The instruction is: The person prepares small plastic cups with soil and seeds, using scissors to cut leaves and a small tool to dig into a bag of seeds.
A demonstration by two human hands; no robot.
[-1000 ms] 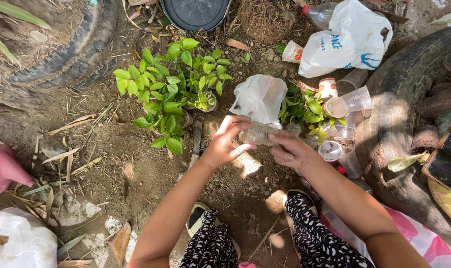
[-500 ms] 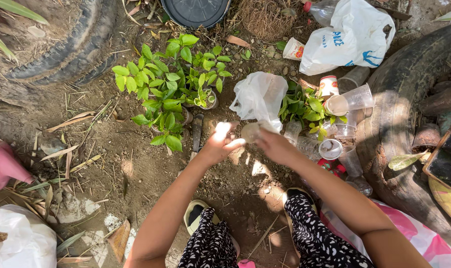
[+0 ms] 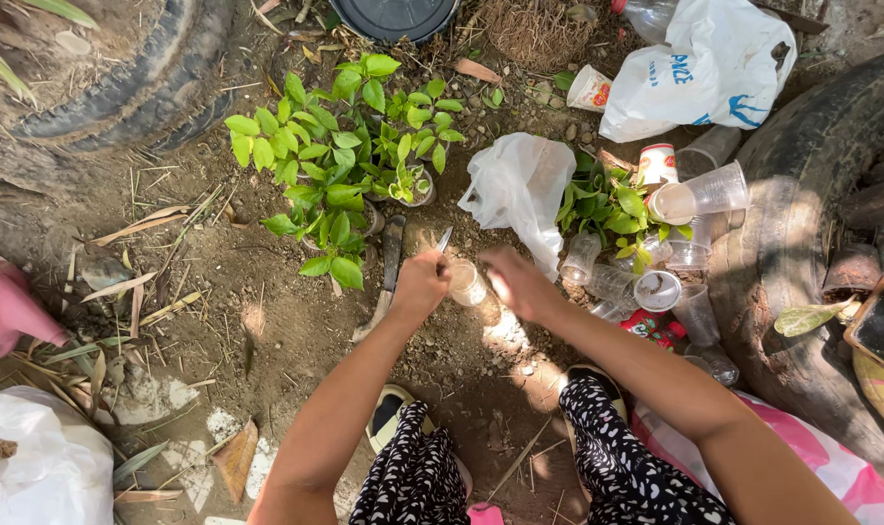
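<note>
a view from above of a person crouched on bare soil between two old tyres. the left hand (image 3: 420,284) is curled into a fist around a slim metal blade (image 3: 444,239), perhaps a knife or small tool, whose tip points up and away from the body. the right hand (image 3: 516,282) lies just beside it with fingers bent narrow; whether it actually grips anything cannot be told. between the two hands, touching or nearly touching both, a small clear plastic cup (image 3: 466,283) lies tilted on the soil, seemingly with some earth inside.

the cup looks thin, light and easily crushed, so it is probably best held gently around its wall near the rim; it would likely buckle under a hard squeeze.

leafy green seedlings (image 3: 345,165) in small pots stand beyond the hands. a white plastic bag (image 3: 520,185) lies beside more seedlings and a cluster of empty clear cups (image 3: 699,194). a pink watering can (image 3: 2,311) sits at the left edge.
</note>
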